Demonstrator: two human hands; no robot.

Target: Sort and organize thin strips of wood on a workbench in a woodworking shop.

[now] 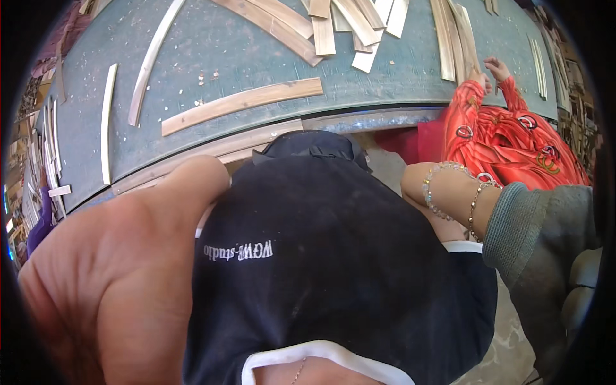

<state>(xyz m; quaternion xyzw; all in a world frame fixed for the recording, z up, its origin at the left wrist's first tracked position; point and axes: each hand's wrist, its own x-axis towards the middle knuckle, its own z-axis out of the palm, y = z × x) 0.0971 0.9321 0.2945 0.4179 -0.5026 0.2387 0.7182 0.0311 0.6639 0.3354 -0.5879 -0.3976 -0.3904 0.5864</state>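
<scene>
My left hand [82, 274] is bare, raised very close to the camera at the left, its fingers outside the picture. Near the right rim my right hand [544, 255] is also raised close; it wears a grey-green glove, with some bare fingertips showing. Two bracelets circle that wrist. Whether either hand holds anything is hidden. Between my arms is my black top with white trim. Before me, a wooden slat [240, 105] lies along the near part of the green table [250, 62]. More wooden slats [325, 36] lie in a loose pile at the far middle.
At the right, a co-worker in red sleeves [510, 139] has hands by upright-lying slats [442, 43]. A purple sleeve [43, 226] shows at the far left, near many thin strips [50, 139]. Wood boards [207, 154] run along the near table edge; chips dot the surface.
</scene>
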